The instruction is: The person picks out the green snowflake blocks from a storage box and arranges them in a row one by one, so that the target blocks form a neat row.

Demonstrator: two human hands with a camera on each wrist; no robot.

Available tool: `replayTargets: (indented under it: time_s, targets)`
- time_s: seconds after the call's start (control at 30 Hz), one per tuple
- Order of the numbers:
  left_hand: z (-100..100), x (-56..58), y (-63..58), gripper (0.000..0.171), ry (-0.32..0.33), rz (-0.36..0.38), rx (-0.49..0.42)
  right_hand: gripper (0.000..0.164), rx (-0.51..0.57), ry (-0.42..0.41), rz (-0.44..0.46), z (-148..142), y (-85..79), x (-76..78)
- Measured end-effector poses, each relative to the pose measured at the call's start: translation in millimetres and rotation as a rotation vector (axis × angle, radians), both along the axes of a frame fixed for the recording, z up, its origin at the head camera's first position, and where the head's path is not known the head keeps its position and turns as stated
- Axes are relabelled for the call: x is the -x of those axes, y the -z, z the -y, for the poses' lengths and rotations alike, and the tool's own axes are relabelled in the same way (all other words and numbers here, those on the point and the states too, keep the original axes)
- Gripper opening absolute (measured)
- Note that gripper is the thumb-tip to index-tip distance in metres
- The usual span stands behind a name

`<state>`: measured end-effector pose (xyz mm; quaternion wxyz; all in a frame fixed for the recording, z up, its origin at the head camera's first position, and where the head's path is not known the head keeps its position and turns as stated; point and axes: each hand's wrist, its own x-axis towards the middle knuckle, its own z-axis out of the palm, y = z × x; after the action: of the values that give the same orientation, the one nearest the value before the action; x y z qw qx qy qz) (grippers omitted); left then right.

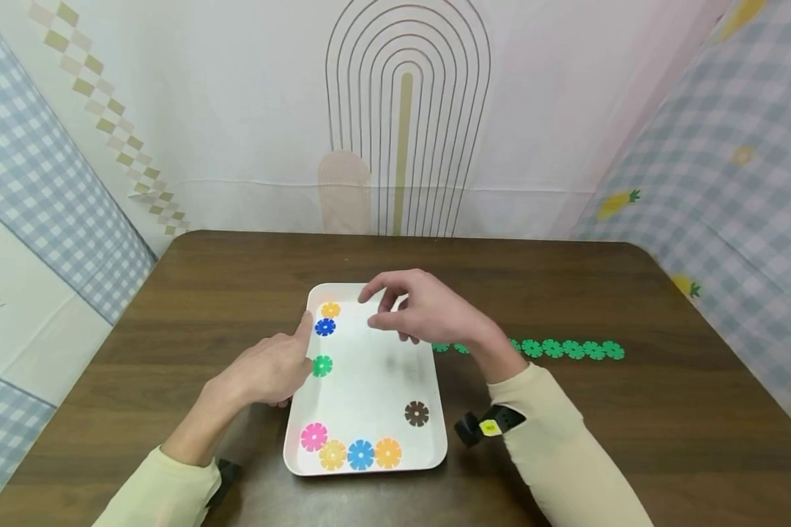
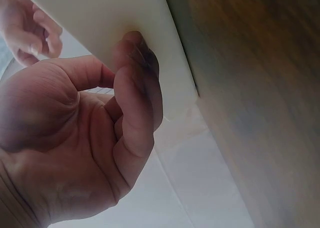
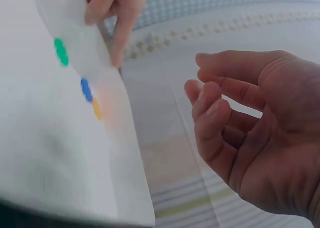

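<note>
A white rectangular tray [image 1: 369,395] holds several flower-shaped plastic discs. My left hand [image 1: 264,369] grips its left side, index finger along the rim and thumb over the edge by a green disc [image 1: 322,366]. Beneath the tray, curled fingers [image 2: 137,87] of that hand press its underside in the left wrist view. My right hand [image 1: 428,307] hovers above the tray's far right part, thumb and index finger apart, with nothing between them. An orange disc [image 1: 331,310] and a blue disc [image 1: 326,327] lie at the tray's far left. A brown disc [image 1: 417,413] lies near its right wall.
Along the tray's near end lie a pink disc [image 1: 314,437], a yellow disc [image 1: 332,455], a light blue disc [image 1: 360,454] and an orange one. A row of green discs [image 1: 552,348] runs rightward on the brown table [image 1: 633,424], partly behind the right forearm. Patterned cloth [image 1: 237,124] hangs behind.
</note>
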<state>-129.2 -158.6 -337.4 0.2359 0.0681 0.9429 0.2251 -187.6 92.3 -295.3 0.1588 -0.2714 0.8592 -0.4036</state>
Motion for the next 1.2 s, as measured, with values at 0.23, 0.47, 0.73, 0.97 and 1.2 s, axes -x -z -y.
replayTargets:
  time_s: [0.23,0.47,0.73,0.97,1.2]
  targets:
    - [0,-0.3,-0.7,0.09,-0.013,0.013,-0.005,0.027,0.024,-0.024,0.068,28,12.5,6.5]
    - [-1,-0.5,0.4,0.089,-0.002,0.0,-0.006,0.031,-0.018,-0.037,0.132,43,34.1,11.0]
    - [1,-0.6,0.4,0.087,0.022,-0.018,0.009,0.029,-0.076,-0.065,0.182,55,51.4,13.8]
    - [2,-1.4,1.0,0.086,0.039,-0.03,-0.002,0.022,-0.147,-0.072,0.198,65,65.2,9.1]
    - [3,-1.7,1.3,0.085,0.047,-0.044,0.002,0.018,-0.152,-0.048,0.151,73,75.9,5.3]
